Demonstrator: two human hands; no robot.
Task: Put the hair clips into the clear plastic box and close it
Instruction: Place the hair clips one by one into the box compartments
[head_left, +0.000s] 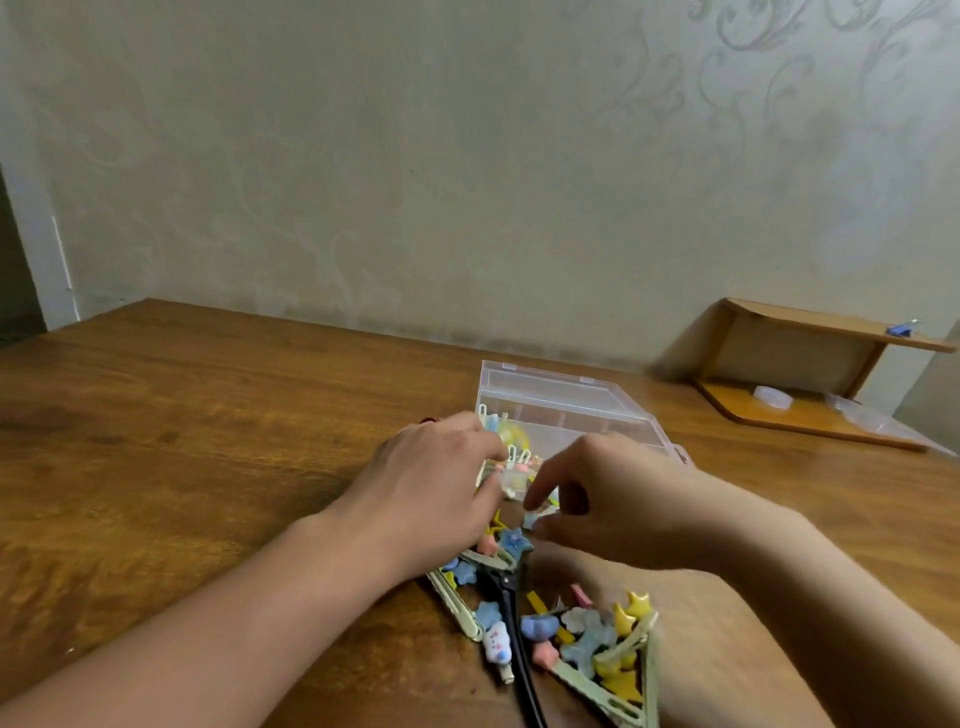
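Head view, two hands (431, 483) (608, 499), one clear box (571, 410)

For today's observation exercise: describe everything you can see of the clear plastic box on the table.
The clear plastic box looks like thin, see-through hard plastic, rectangular, with inner dividers. It stands open on the wooden table near the wall, its lid raised behind it with two small tabs on the edge. Some hair clips lie in its near left part. The left hand covers its near left corner.

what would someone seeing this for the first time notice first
Two bare hands meet mid-table: the left hand and the right hand, which pinches a small blue clip. Behind them stands the open clear plastic box; in front lies a pile of pastel star-decorated hair clips on the brown wooden table.
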